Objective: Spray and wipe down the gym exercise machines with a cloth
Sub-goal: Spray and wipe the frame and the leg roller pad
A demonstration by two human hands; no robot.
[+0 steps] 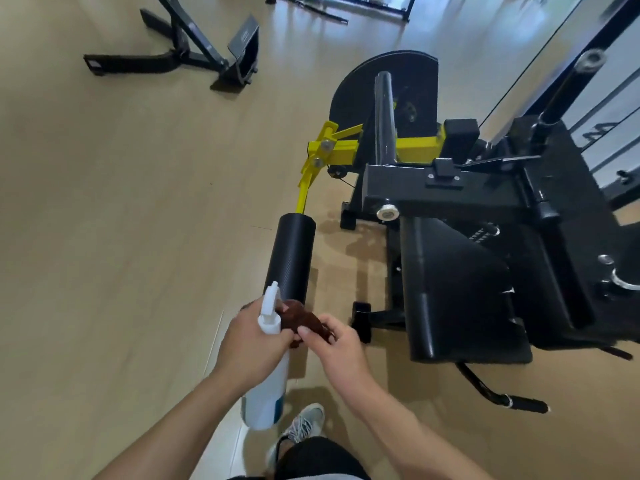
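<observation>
Gripping the white spray bottle (268, 375) at lower centre, the left hand (247, 344) curled its fingers round it; the right hand (334, 344) pinched a brown cloth (303, 320) (bunched) just below the black roller pad (291, 258).

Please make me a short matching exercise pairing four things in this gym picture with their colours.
Things:
1. spray bottle
2. cloth
3. roller pad
4. lever arm

Colours:
A. yellow
B. black
C. white
D. dark brown

Pairs: 1-C, 2-D, 3-B, 4-A. The left hand grips the spray bottle; the right hand pinches the cloth.
</observation>
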